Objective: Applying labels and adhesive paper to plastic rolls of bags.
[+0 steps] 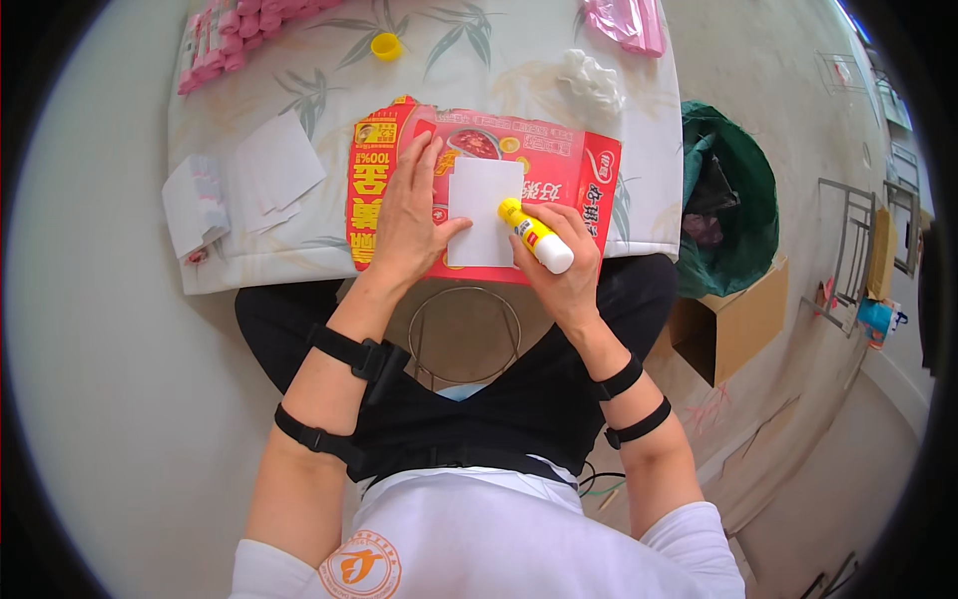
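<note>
A flattened red and yellow cardboard sheet (pixel 569 150) lies at the table's front edge. On it rests a small white sheet of paper (pixel 479 235). My left hand (pixel 409 215) lies flat on the cardboard with fingers stretched out, its thumb reaching over the paper's left edge. My right hand (pixel 564 265) is wrapped round a yellow and white glue stick (pixel 536 235), held tilted with its yellow end at the paper's right side. Whether the tip touches the paper I cannot tell. A yellow cap (pixel 386 46) stands farther back on the table.
Loose white papers (pixel 274 165) and a folded white piece (pixel 193 205) lie at the left. Pink rolls (pixel 239 35) are heaped at the back left, with a pink plastic bundle (pixel 629 22) and crumpled white material (pixel 594 82) at the right. A green bag (pixel 753 190) and cardboard box (pixel 733 319) stand beside the table.
</note>
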A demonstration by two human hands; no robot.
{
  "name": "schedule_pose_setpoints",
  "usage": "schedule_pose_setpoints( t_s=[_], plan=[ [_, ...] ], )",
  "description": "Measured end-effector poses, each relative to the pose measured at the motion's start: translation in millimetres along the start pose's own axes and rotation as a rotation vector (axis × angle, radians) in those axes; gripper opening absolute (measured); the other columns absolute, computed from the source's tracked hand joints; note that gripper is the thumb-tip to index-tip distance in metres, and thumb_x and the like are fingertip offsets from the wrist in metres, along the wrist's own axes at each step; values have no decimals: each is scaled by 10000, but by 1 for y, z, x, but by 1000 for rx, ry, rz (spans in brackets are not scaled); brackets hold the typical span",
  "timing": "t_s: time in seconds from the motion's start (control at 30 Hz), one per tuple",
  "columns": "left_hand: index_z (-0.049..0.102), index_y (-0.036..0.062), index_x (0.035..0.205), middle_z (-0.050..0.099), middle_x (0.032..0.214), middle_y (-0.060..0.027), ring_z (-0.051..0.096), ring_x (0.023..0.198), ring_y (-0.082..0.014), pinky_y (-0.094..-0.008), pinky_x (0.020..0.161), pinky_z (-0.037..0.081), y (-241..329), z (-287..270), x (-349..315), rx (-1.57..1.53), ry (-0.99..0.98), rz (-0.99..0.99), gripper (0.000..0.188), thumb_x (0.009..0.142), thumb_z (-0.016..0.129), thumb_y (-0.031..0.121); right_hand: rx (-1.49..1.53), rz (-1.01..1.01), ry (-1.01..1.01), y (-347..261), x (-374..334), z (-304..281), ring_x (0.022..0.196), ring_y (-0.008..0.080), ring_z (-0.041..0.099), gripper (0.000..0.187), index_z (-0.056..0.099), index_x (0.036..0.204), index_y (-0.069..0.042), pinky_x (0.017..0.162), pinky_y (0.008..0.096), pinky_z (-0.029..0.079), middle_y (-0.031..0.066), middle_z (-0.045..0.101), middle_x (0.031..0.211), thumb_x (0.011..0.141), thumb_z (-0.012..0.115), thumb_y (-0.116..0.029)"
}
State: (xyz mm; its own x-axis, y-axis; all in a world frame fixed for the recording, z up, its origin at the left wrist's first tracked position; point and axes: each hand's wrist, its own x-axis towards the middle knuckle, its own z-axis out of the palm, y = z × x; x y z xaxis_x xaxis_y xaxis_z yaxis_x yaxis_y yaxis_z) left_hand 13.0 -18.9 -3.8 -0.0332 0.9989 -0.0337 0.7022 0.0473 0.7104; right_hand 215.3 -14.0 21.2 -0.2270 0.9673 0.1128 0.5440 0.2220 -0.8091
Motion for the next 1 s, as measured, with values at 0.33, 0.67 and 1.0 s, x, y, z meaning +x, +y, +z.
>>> schedule_pose_setpoints(
  t_s=[0.33,0.67,1.0],
  plan=[
    [316,77,1432,323,1480,-127,405,1293,-312,-361,994,435,4,-2,0,25,-21,25,1001,587,851,81,18,-9,32,4,11,2,869,301,650,357,653,1044,-33,734,363,529,154,619,1002,704,761,-28],
    [337,77,1426,331,1480,-129,484,1192,-289,-336,916,478,2,1,0,21,2,32,1004,572,865,85,18,-107,47,12,26,10,888,314,642,384,646,1063,-41,730,371,526,152,607,1026,696,755,-15],
    [312,74,1428,331,1466,-124,372,1322,-326,-418,1079,349,7,3,1,-31,1,-34,967,626,847,147,32,-93,63,12,36,15,904,299,641,379,644,1052,-38,752,357,536,149,601,1030,690,748,2]
  ],
)
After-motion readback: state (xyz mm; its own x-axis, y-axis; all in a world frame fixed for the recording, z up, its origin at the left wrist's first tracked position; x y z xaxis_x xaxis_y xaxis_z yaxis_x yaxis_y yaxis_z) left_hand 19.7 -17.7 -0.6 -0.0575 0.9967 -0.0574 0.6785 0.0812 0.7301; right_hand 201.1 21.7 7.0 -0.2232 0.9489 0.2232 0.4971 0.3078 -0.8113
